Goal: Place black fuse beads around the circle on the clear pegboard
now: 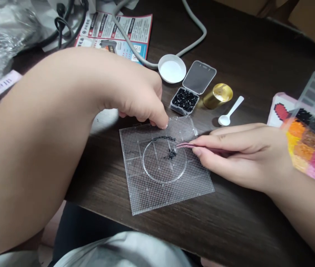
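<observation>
A clear square pegboard lies on the dark wooden table with a clear ring on it. Inside the ring, black beads form a small pile, and more run in a curved row along its far rim. My right hand pinches pink tweezers, whose tips are beside the pile; whether they hold a bead is too small to tell. My left hand is closed at the board's far edge, thumb on the edge, other fingers mostly hidden.
Beyond the board stand an open box of black beads, a gold cylinder, a white spoon and a white round dish. A coloured bead case sits right. Grey cable, printed leaflet and plastic wrap lie behind.
</observation>
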{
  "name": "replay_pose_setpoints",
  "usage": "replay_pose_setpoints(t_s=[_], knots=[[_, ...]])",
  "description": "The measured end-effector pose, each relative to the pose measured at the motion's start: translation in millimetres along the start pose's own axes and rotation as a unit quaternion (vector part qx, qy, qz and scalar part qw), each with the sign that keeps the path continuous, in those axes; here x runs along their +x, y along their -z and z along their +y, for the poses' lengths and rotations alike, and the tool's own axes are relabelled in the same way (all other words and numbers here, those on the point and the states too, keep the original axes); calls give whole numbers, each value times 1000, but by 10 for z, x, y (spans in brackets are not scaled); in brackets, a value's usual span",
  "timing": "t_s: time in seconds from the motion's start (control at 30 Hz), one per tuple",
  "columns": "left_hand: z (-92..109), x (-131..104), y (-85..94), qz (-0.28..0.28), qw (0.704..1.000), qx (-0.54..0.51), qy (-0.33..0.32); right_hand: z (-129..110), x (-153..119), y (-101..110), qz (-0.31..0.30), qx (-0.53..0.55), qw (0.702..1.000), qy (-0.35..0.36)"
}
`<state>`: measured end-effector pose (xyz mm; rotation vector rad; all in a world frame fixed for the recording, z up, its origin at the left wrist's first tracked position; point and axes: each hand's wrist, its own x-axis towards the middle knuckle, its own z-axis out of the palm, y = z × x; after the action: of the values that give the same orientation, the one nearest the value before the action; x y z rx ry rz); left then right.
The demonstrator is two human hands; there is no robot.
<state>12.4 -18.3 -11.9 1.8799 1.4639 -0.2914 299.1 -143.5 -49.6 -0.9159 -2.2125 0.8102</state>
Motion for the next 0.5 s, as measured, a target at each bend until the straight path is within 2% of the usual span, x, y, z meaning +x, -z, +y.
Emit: replay_pose_setpoints(t_s=[0.1, 0.17, 0.5], knots=[[114, -21, 2, -55, 995, 73, 49, -1, 6, -5, -8, 20, 1000, 1], [157, -41, 7, -73, 994, 67, 52, -6, 10, -10, -15, 22, 1000, -10], [151, -51, 9, -71, 994, 59, 49, 30, -7, -37, -4, 22, 999, -32]])
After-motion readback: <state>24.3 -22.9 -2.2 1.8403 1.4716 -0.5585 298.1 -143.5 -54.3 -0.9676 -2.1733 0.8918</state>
